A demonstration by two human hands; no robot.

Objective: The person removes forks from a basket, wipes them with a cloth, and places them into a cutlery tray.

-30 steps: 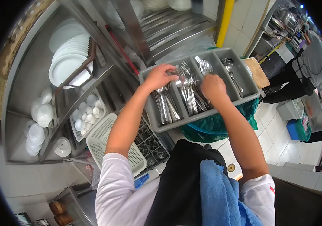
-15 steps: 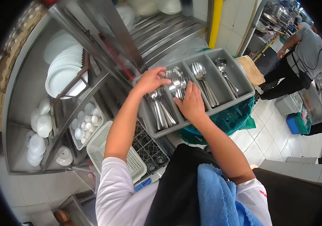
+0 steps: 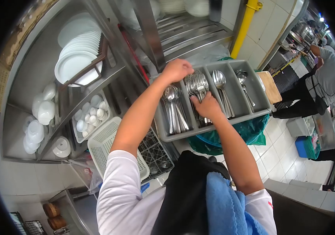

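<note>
A grey cutlery tray [image 3: 258, 113] has four long compartments. Spoons [image 3: 172, 96] lie in its leftmost one. My left hand [image 3: 178, 70] is at the tray's back edge, above the second compartment, its fingers curled; whether they hold anything is hidden. My right hand [image 3: 207, 106] is closed on a bunch of forks [image 3: 197, 83] in the second compartment, gripping them by the handles. Larger spoons [image 3: 219, 79] rest in the third compartment, and a few small spoons [image 3: 242, 78] in the rightmost.
Below the tray is a green-lined bin [image 3: 246, 131]. White plates [image 3: 76, 68] stand in a rack on the left. A pale basket [image 3: 108, 145] and a glass rack [image 3: 157, 154] lie left of the tray. A person [image 3: 326, 74] stands far right.
My right hand has gone from the larger spoons to the forks and closed on them. My left hand's fingers have curled up at the back edge. The view has shifted slightly.
</note>
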